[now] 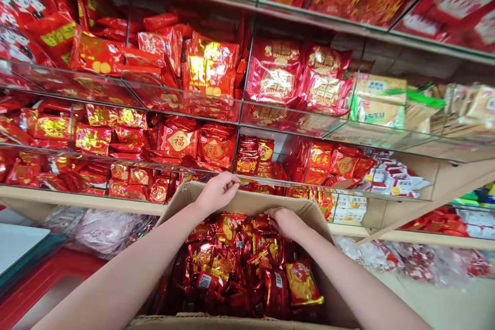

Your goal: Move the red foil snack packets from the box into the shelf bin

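A brown cardboard box (253,201) stands in front of me, filled with small red and gold foil snack packets (232,263). My left hand (216,192) rests on the box's far rim, its fingers curled over the edge near the glass front of the lowest bin. My right hand (284,221) reaches down among the packets at the far side of the box; its fingers are bent into the pile, and what they grip is hidden.
Tiered glass bins (247,113) hold red and gold snack packets; cream and green packs (379,100) lie at the right. A wooden ledge (77,198) runs below. Clear plastic bags (104,229) lie underneath on the left. A red surface (42,289) is at lower left.
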Demonstrator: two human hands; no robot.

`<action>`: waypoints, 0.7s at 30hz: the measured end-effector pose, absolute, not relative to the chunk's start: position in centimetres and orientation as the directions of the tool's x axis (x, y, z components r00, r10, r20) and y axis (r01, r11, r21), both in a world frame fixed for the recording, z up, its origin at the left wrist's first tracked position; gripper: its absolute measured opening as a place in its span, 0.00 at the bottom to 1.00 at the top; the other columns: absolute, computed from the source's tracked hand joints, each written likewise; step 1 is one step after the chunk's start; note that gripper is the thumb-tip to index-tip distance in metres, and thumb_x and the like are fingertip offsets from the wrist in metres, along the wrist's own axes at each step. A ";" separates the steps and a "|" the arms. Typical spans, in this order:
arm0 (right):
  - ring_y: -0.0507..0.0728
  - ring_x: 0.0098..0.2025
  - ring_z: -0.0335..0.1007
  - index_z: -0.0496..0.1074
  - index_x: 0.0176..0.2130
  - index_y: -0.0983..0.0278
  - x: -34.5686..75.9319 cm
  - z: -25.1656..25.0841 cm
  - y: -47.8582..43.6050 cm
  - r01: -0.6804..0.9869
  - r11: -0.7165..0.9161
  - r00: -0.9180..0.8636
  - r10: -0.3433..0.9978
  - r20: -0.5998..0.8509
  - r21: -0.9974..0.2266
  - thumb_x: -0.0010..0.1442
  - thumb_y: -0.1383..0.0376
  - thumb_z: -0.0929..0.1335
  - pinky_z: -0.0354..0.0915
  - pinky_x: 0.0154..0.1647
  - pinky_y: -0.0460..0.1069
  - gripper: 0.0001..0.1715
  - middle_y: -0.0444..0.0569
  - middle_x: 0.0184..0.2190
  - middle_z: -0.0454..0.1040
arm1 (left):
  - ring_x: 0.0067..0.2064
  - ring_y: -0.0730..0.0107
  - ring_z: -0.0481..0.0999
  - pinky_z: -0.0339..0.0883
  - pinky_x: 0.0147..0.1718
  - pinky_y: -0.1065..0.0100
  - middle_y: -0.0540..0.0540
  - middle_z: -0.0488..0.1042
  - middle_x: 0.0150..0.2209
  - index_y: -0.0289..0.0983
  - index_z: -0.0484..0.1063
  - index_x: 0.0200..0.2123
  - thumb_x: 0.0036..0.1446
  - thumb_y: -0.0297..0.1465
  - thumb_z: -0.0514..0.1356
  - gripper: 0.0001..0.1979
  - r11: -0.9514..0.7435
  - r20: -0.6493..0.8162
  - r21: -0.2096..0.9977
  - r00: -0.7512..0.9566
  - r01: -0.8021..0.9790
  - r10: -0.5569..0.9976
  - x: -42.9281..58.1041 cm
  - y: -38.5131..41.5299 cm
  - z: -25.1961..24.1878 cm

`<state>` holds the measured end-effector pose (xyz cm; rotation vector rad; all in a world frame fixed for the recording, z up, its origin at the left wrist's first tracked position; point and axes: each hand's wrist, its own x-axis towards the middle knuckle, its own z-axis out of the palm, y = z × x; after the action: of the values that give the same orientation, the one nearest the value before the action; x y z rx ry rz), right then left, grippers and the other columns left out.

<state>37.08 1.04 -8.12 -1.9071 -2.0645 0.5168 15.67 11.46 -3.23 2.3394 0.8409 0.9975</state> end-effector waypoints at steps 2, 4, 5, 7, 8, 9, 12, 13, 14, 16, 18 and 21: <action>0.58 0.41 0.67 0.69 0.40 0.60 36.4 -6.6 1.0 0.905 0.128 -0.124 0.992 0.036 -0.405 0.52 0.66 0.61 0.61 0.43 0.51 0.15 0.50 0.38 0.72 | 0.21 0.78 0.64 0.58 0.23 0.74 0.52 0.66 0.22 0.36 0.66 0.32 0.52 0.39 0.50 0.13 -0.576 0.301 0.726 0.580 0.376 0.757 15.5 10.5 -3.1; 0.57 0.42 0.66 0.66 0.45 0.60 34.9 -4.9 0.4 0.908 0.224 -0.169 0.969 0.180 -0.353 0.55 0.65 0.59 0.60 0.44 0.52 0.17 0.50 0.41 0.71 | 0.19 0.76 0.65 0.58 0.20 0.73 0.50 0.68 0.21 0.35 0.65 0.35 0.52 0.47 0.45 0.22 -0.287 -0.033 0.863 0.613 0.415 0.789 15.6 9.4 -2.9; 0.57 0.43 0.65 0.65 0.46 0.60 34.1 -4.0 0.0 0.903 0.277 -0.191 0.943 0.273 -0.327 0.56 0.65 0.58 0.60 0.45 0.53 0.18 0.50 0.42 0.70 | 0.18 0.75 0.66 0.59 0.19 0.72 0.48 0.69 0.22 0.35 0.64 0.37 0.51 0.51 0.42 0.27 -0.113 -0.203 0.900 0.634 0.420 0.746 15.8 8.8 -2.8; 0.56 0.44 0.63 0.65 0.46 0.61 32.3 -2.4 -0.9 0.871 0.391 -0.245 0.870 0.428 -0.297 0.56 0.65 0.58 0.59 0.46 0.53 0.17 0.50 0.42 0.70 | 0.19 0.73 0.68 0.61 0.20 0.71 0.46 0.71 0.24 0.34 0.63 0.40 0.49 0.54 0.38 0.32 0.153 -0.363 0.923 0.671 0.352 0.646 16.2 7.9 -2.5; 0.56 0.44 0.63 0.66 0.45 0.61 31.5 -1.7 -1.2 0.839 0.453 -0.279 0.834 0.477 -0.301 0.56 0.64 0.60 0.59 0.46 0.54 0.16 0.50 0.41 0.70 | 0.22 0.72 0.69 0.62 0.23 0.70 0.46 0.71 0.25 0.34 0.63 0.40 0.49 0.54 0.40 0.31 0.198 -0.333 0.942 0.678 0.271 0.655 16.5 7.5 -2.3; 0.56 0.44 0.62 0.67 0.42 0.60 30.9 -1.2 -1.4 0.803 0.502 -0.295 0.802 0.519 -0.321 0.54 0.63 0.61 0.58 0.47 0.54 0.14 0.49 0.41 0.69 | 0.25 0.72 0.69 0.63 0.26 0.70 0.47 0.71 0.27 0.35 0.63 0.39 0.49 0.52 0.42 0.29 0.180 -0.251 0.968 0.658 0.174 0.710 16.7 7.4 -2.2; 0.56 0.44 0.61 0.68 0.39 0.61 30.2 -0.6 -1.2 0.723 0.466 -0.074 0.786 0.614 -0.510 0.53 0.60 0.63 0.57 0.46 0.54 0.13 0.49 0.41 0.68 | 0.32 0.73 0.67 0.61 0.33 0.70 0.49 0.69 0.31 0.36 0.64 0.35 0.49 0.46 0.51 0.19 -0.079 0.060 0.997 0.492 0.019 0.868 17.1 7.4 -1.6; 0.56 0.44 0.61 0.67 0.39 0.61 30.2 -0.6 -0.9 0.683 0.392 0.085 0.796 0.600 -0.616 0.54 0.59 0.62 0.58 0.45 0.53 0.14 0.50 0.40 0.68 | 0.32 0.73 0.66 0.61 0.34 0.71 0.50 0.69 0.31 0.36 0.64 0.33 0.49 0.44 0.53 0.17 -0.164 0.133 0.986 0.460 0.028 0.878 17.2 7.5 -1.4; 0.55 0.41 0.63 0.65 0.40 0.63 30.4 -0.8 -0.5 0.617 0.307 0.235 0.807 0.542 -0.725 0.55 0.58 0.61 0.60 0.43 0.52 0.14 0.50 0.39 0.68 | 0.32 0.73 0.66 0.60 0.34 0.71 0.50 0.68 0.30 0.36 0.64 0.32 0.49 0.42 0.53 0.15 -0.236 0.189 0.970 0.444 0.051 0.876 17.3 7.5 -1.2; 0.54 0.35 0.64 0.65 0.36 0.64 30.8 -1.3 0.2 0.464 0.170 0.391 0.841 0.374 -0.869 0.57 0.56 0.57 0.61 0.36 0.50 0.17 0.49 0.33 0.69 | 0.32 0.73 0.65 0.59 0.35 0.71 0.51 0.67 0.30 0.36 0.64 0.31 0.50 0.40 0.52 0.12 -0.356 0.280 0.929 0.434 0.102 0.856 17.5 7.2 -0.8; 0.53 0.31 0.64 0.64 0.30 0.64 30.9 -1.7 0.7 0.415 0.123 0.393 0.869 0.300 -0.901 0.58 0.55 0.54 0.60 0.33 0.48 0.19 0.46 0.27 0.68 | 0.32 0.74 0.65 0.59 0.35 0.71 0.51 0.66 0.30 0.37 0.63 0.32 0.52 0.39 0.51 0.11 -0.432 0.334 0.888 0.427 0.156 0.840 17.7 6.7 -0.6; 0.52 0.29 0.61 0.63 0.26 0.64 30.8 -1.9 0.7 0.480 0.129 0.399 0.848 0.348 -0.868 0.58 0.55 0.55 0.57 0.32 0.46 0.19 0.44 0.24 0.66 | 0.27 0.74 0.62 0.57 0.29 0.72 0.53 0.63 0.24 0.37 0.60 0.28 0.54 0.39 0.47 0.12 -0.443 0.330 0.857 0.382 0.261 0.863 18.1 6.1 -0.7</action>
<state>30.80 0.67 -1.94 -1.5144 -1.2375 0.4037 18.09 6.05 -0.75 1.9125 0.9687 1.0479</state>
